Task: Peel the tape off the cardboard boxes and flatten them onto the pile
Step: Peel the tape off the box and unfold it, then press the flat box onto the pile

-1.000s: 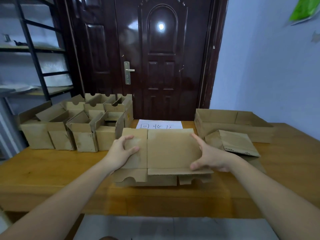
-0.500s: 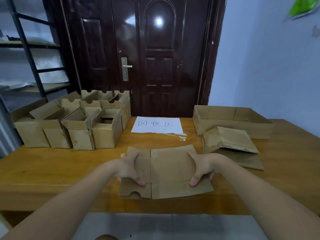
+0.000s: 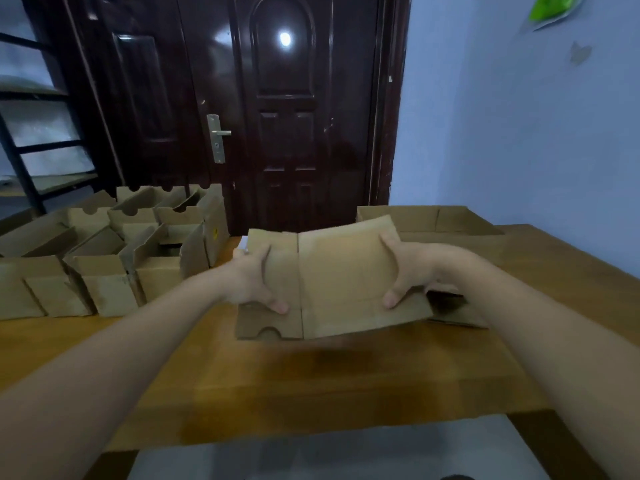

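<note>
A flattened cardboard box [image 3: 341, 278] is held up off the wooden table [image 3: 311, 382], tilted toward me. My left hand [image 3: 254, 284] grips its left edge, thumb on the front face. At its right edge my right hand [image 3: 407, 273] holds on the same way. Several open cardboard boxes [image 3: 114, 258] stand in a cluster at the left of the table. Behind my right hand lies the pile of flattened cardboard [image 3: 450, 306], mostly hidden by the held box and my wrist.
A large shallow cardboard tray [image 3: 429, 220] sits at the back right of the table. A white paper sheet [image 3: 243, 244] peeks out behind the held box. A dark door [image 3: 284, 109] stands behind the table, a metal shelf rack [image 3: 38, 133] at the left.
The flattened box lay pressed on the table half a second ago; both hands have since lifted it and carried it up and to the right, toward the pile.
</note>
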